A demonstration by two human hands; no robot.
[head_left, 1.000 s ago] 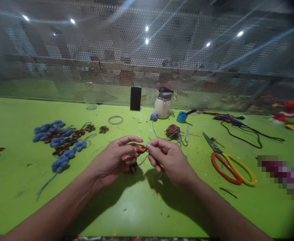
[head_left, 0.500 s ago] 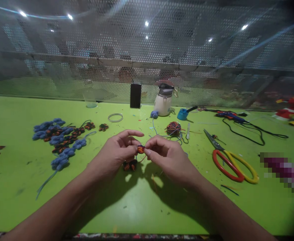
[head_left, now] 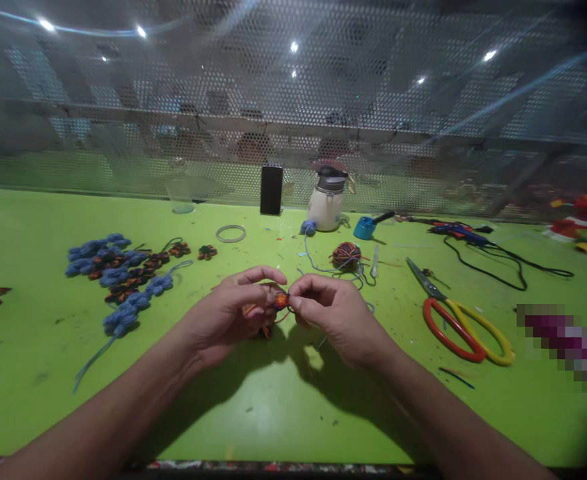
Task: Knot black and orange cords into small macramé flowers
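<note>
A small orange-and-dark yarn piece (head_left: 282,301) is between my two hands above the green table. My left hand (head_left: 238,303) grips its left side between thumb and fingers, with the index finger arched over. At its right edge, the thumb and index finger of my right hand (head_left: 331,313) are pinched together on the yarn. A thin grey tip (head_left: 322,343) shows beneath the right hand; what it belongs to is hidden. Partly covered by my left hand, a dark-and-orange yarn flower (head_left: 265,332) is just below, with an orange strand looping beside it.
Blue yarn flowers (head_left: 120,319) and dark-orange ones lie at left, near a ring (head_left: 231,233). Behind my hands are a yarn ball (head_left: 346,255), a phone (head_left: 271,191) and a white jug (head_left: 326,208). Scissors (head_left: 453,331) and a corded glue gun (head_left: 461,233) lie at right.
Both hands stay together at the yarn piece. My left fingers have turned slightly, and they now cover more of the yarn flower below. The right hand keeps its pinch.
</note>
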